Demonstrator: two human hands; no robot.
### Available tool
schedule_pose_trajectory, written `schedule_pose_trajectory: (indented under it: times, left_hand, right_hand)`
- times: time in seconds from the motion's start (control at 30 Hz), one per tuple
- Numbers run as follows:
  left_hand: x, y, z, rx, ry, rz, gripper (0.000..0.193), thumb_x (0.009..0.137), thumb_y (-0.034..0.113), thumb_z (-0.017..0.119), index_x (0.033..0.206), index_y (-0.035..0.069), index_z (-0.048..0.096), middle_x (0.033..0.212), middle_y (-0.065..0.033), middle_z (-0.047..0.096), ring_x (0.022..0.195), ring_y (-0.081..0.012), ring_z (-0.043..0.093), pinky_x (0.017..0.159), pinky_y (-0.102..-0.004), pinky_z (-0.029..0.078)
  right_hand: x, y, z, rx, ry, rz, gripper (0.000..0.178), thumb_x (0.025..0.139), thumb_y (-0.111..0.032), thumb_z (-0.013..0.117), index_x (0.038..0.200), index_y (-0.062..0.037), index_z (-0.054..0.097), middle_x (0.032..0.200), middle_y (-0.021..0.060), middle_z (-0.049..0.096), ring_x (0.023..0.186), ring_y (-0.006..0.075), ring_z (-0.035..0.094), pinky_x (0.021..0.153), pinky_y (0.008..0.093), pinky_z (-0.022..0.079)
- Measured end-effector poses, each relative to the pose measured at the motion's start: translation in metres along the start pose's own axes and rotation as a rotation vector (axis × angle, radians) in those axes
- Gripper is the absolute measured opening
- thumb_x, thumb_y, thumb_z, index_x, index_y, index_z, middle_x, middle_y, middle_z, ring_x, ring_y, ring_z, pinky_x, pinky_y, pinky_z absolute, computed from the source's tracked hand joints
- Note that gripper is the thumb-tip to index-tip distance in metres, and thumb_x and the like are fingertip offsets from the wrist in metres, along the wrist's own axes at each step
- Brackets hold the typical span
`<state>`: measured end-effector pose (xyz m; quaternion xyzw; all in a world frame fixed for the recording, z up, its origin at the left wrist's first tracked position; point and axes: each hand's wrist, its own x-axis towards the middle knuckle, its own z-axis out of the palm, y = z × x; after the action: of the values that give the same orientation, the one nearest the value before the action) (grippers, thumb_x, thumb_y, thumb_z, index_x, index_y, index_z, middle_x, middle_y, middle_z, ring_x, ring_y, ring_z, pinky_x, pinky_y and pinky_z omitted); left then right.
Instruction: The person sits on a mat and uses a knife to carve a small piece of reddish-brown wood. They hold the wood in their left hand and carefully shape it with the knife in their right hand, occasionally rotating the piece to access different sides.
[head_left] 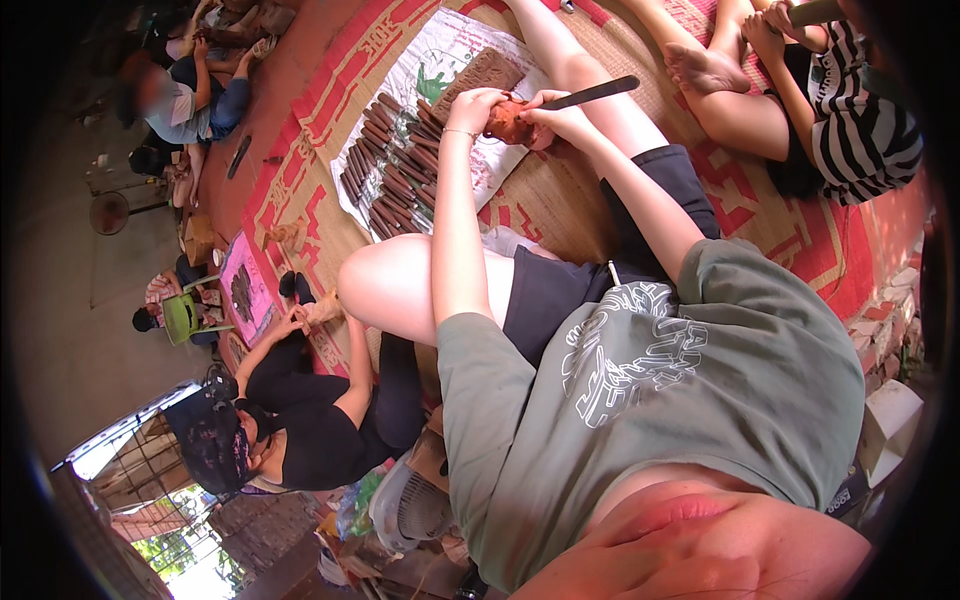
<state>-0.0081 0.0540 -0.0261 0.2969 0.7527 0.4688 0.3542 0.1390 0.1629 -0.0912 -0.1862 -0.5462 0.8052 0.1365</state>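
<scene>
My left hand [474, 110], with a thin bracelet at the wrist, is closed round a reddish-brown, lumpy, carved-looking piece [508, 124]. Right beside it, my right hand [562, 118] grips a long dark knife-like tool [597, 92], whose outer end points to the right. The tool's inner end is hidden by my fingers against the piece. Many brown rods [402, 168] lie in rows on a white printed sheet [440, 38] left of my hands. Just beyond my left hand, a brown rectangular block [484, 78] with a rough, patterned top rests on the sheet.
A red and tan woven mat [740, 225] lies under us. At the right sits a person in a striped shirt [860, 140]; at the lower left, one in black [325, 440]. A fan [412, 505] stands behind. Farther left are other people, a pink sheet [248, 280] and a green chair [180, 318].
</scene>
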Motion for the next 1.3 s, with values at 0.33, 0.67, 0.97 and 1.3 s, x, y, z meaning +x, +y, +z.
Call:
schedule_pose_trajectory:
  times: [0.33, 0.67, 0.97, 1.3]
  left_hand:
    - [-0.002, -0.002, 0.001, -0.007, 0.024, 0.000, 0.024, 0.075, 0.016, 0.057, 0.084, -0.003, 0.068, 0.084, -0.0090, 0.066, 0.076, -0.0139, 0.060, 0.072, -0.0253, 0.047]
    - [-0.001, -0.004, 0.000, -0.014, 0.013, 0.020, 0.024, 0.076, 0.016, 0.057, 0.083, -0.003, 0.067, 0.083, -0.0086, 0.066, 0.077, -0.0135, 0.060, 0.073, -0.0251, 0.046]
    - [0.001, -0.004, -0.001, 0.037, -0.011, 0.027, 0.023, 0.075, 0.016, 0.057, 0.085, -0.003, 0.067, 0.083, -0.0097, 0.066, 0.077, -0.0141, 0.060, 0.074, -0.0255, 0.046]
    - [0.001, 0.000, 0.000, 0.041, -0.030, -0.027, 0.028, 0.077, 0.018, 0.053, 0.088, -0.003, 0.067, 0.089, -0.0102, 0.066, 0.082, -0.0147, 0.060, 0.078, -0.0257, 0.045]
  right_hand:
    - [0.003, 0.009, -0.004, 0.032, -0.005, -0.025, 0.012, 0.073, -0.011, 0.067, 0.075, -0.0041, 0.058, 0.070, 0.0028, 0.061, 0.062, 0.0084, 0.056, 0.055, 0.0234, 0.046]
    - [-0.005, 0.003, 0.000, 0.083, 0.042, -0.046, 0.013, 0.075, -0.012, 0.069, 0.075, -0.0050, 0.057, 0.072, 0.0032, 0.061, 0.062, 0.0088, 0.056, 0.055, 0.0230, 0.045]
    - [0.001, -0.001, 0.003, -0.030, 0.080, -0.097, 0.014, 0.075, -0.014, 0.069, 0.074, -0.0048, 0.059, 0.070, 0.0027, 0.060, 0.062, 0.0076, 0.054, 0.056, 0.0216, 0.044]
    - [-0.002, -0.005, 0.009, 0.153, 0.071, -0.056, 0.015, 0.076, -0.015, 0.069, 0.079, -0.0035, 0.060, 0.075, 0.0047, 0.063, 0.066, 0.0081, 0.057, 0.059, 0.0218, 0.046]
